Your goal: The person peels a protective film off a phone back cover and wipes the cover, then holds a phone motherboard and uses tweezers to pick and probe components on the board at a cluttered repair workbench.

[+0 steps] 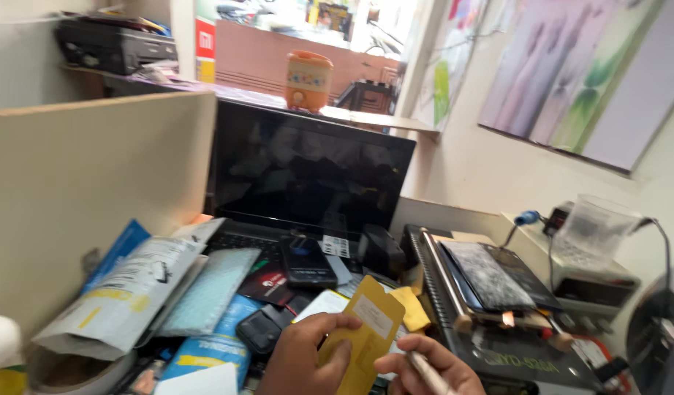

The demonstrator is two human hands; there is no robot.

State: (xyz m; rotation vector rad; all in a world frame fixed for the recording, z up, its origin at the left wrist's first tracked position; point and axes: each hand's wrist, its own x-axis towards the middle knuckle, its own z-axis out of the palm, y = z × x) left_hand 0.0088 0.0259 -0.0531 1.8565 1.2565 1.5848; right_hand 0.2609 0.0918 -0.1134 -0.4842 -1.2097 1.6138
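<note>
Cluttered desk (74, 219): left hand (300, 358) pinched a flat yellow paper packet (366, 329), right hand (432, 369) curled around a thin white stick (425, 369).

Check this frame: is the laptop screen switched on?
No, the laptop screen is dark, showing only dim reflections, behind the left hand holding a yellow packet.
</note>
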